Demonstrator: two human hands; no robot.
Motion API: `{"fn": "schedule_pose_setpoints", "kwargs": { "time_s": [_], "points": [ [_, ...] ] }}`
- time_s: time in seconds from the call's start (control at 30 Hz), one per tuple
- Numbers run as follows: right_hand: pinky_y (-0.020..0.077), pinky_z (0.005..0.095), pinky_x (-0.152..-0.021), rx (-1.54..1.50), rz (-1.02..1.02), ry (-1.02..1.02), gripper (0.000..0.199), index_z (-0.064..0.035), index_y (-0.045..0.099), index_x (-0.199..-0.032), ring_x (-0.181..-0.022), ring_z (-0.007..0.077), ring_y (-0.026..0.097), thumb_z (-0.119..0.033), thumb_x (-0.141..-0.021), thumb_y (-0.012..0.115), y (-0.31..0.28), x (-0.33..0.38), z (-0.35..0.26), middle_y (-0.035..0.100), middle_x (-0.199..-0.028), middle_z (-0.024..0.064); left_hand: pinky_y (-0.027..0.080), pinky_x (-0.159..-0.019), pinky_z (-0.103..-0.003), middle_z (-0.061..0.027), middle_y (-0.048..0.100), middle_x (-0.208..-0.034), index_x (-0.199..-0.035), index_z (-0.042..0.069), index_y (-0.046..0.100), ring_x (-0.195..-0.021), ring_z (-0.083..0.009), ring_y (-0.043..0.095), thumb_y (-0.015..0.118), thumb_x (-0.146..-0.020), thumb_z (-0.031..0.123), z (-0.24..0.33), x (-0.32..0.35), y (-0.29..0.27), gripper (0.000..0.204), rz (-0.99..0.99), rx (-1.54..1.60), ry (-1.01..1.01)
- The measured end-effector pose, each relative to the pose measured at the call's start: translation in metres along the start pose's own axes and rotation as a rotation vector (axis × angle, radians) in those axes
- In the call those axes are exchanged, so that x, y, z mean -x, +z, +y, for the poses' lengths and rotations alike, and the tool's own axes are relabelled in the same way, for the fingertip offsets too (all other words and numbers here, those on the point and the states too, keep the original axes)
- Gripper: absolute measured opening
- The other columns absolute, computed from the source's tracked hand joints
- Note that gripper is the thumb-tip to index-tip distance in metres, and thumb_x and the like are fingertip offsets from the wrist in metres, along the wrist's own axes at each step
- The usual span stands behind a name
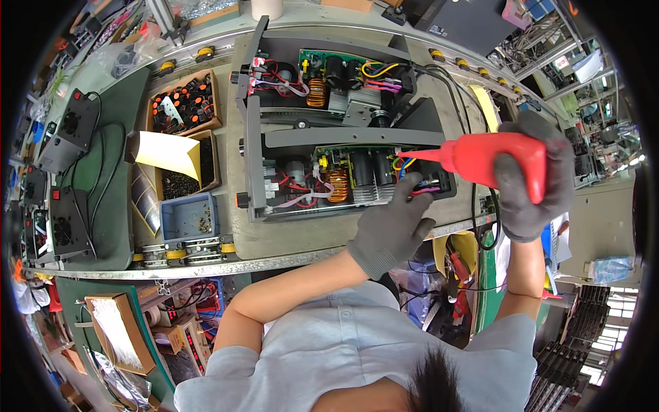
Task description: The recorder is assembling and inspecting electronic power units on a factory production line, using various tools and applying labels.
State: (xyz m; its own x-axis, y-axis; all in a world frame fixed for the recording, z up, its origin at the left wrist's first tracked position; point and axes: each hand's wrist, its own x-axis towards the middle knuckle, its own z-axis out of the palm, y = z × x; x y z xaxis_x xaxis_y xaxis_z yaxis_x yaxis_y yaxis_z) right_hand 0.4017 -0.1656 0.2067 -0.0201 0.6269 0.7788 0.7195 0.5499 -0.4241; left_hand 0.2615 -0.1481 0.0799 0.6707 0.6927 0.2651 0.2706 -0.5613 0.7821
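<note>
Two open grey metal housings with circuit boards lie one behind the other on the bench. The near housing [357, 138] holds capacitors, an orange-wound coil [338, 185] and a finned heat sink. My right hand [539, 175], in a grey glove, is closed around a red squeeze bottle [484, 156]. Its thin nozzle points left, the tip close to the coloured wires [406, 165] at the near housing's right end. My left hand [390, 230], also gloved, is at those wires, fingers bent around them; the exact grip is partly hidden. Farther back sits the second housing [329, 40].
On the left stand a carton of black and orange parts [211, 103], a box of small dark parts [180, 184] under yellow paper [165, 152], and a blue bin [189, 213]. Black boxes with cables [72, 130] rest on a green mat. Black cables [468, 117] hang at the right.
</note>
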Motion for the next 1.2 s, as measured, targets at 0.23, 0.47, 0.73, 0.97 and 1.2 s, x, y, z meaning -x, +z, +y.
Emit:
{"fn": "schedule_pose_setpoints", "kwargs": {
  "time_s": [0.23,0.47,0.73,0.97,1.2],
  "points": [
    [0.0462,0.0276,-0.077,0.282,-0.161,0.045,0.034,0.0033,0.056,-0.104,-0.085,0.0152,0.058,-0.001,-0.072,0.066,0.004,0.000,0.010,0.061,-0.093,0.0107,0.051,-0.057,-0.037,-0.0125,0.043,-0.127,-0.108,0.012,0.055,-0.072,-0.0274,0.063,0.063,-0.076,0.033,-0.005,0.002,0.007,0.039,-0.011,-0.024,0.011],
    [0.0459,0.0273,-0.078,0.379,-0.190,0.065,0.034,0.0030,0.056,-0.105,-0.085,0.0148,0.058,-0.003,-0.073,0.067,0.005,-0.003,0.003,0.061,-0.093,0.0101,0.051,-0.057,-0.037,-0.0118,0.042,-0.128,-0.105,0.011,0.056,-0.075,-0.0275,0.063,0.064,-0.076,0.032,-0.005,0.006,0.006,0.037,0.013,-0.032,0.013],
    [0.0484,0.0307,-0.077,-0.091,-0.090,0.114,0.044,0.0059,0.046,-0.113,-0.087,0.0221,0.059,-0.005,-0.074,0.065,0.027,-0.014,-0.027,0.054,-0.107,0.0164,0.051,-0.064,-0.035,-0.0138,0.050,-0.123,-0.098,0.009,0.058,-0.080,-0.0248,0.063,0.065,-0.073,0.018,-0.024,0.042,-0.001,0.027,0.153,0.226,0.183],
    [0.0503,0.0289,-0.065,0.198,-0.368,-0.428,0.041,-0.0002,0.055,-0.102,-0.072,0.0219,0.063,-0.012,-0.068,0.074,0.103,-0.030,-0.032,0.063,-0.092,0.0109,0.050,-0.067,-0.033,-0.0128,0.057,-0.108,-0.095,0.006,0.060,-0.080,-0.0263,0.061,0.065,-0.073,0.016,-0.077,0.108,-0.035,0.025,0.494,-0.004,0.186],
    [0.0471,0.0306,-0.051,0.321,-0.464,-0.405,0.034,-0.0122,0.058,-0.092,-0.063,0.0227,0.061,-0.025,-0.065,0.074,0.137,-0.029,-0.024,0.063,-0.086,0.0024,0.043,-0.082,-0.037,-0.0186,0.051,-0.110,-0.106,0.000,0.055,-0.097,-0.0318,0.051,0.061,-0.080,0.029,-0.106,0.135,-0.071,0.039,0.862,-0.213,-0.030]
  ]
}}
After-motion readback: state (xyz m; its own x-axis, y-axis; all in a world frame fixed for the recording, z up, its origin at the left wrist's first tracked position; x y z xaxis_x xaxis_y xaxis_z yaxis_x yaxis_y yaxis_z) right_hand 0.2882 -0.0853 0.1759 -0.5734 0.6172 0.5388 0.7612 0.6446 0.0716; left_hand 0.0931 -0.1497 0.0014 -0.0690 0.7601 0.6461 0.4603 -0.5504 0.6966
